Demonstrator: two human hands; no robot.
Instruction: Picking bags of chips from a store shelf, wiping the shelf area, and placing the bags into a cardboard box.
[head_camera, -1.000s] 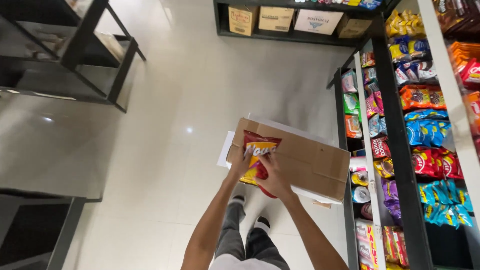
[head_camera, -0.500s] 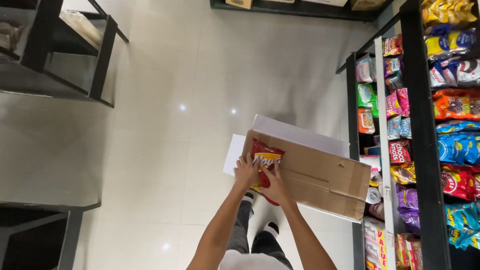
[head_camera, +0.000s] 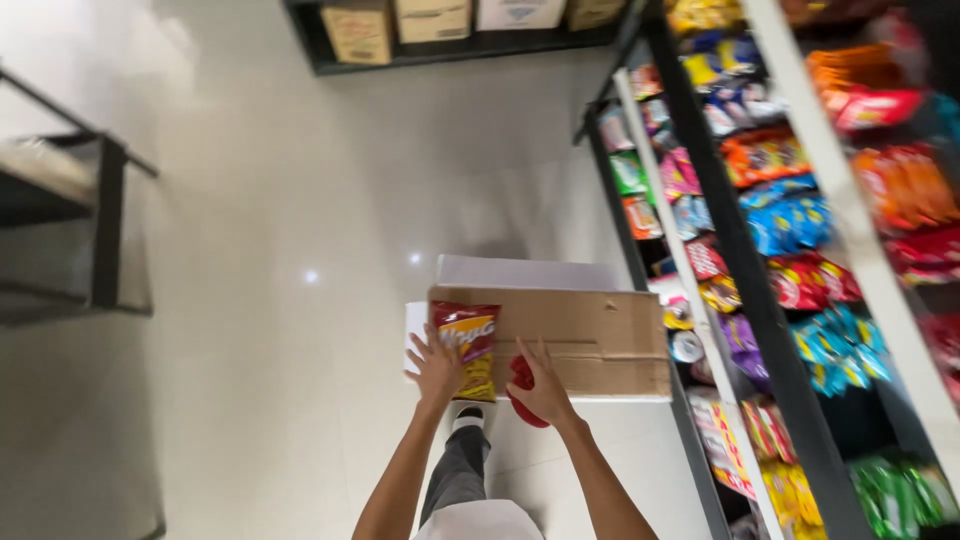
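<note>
Head view, looking down at a shop floor. The left hand (head_camera: 436, 368), fingers spread, presses against a red-and-yellow snack bag (head_camera: 467, 345) and holds it flat to the near face of a brown cardboard box (head_camera: 590, 340). The right hand (head_camera: 542, 385), fingers likewise spread, lies on a red packet (head_camera: 521, 378) at the box's lower edge, just beside the snack bag. The box rests on a white board (head_camera: 530, 272) on the pale tiled floor (head_camera: 300, 300). At right, a dark shelf rack (head_camera: 740, 260) carries rows of coloured snack packets. Further cardboard cartons (head_camera: 432, 20) stand on a low shelf at the top.
</note>
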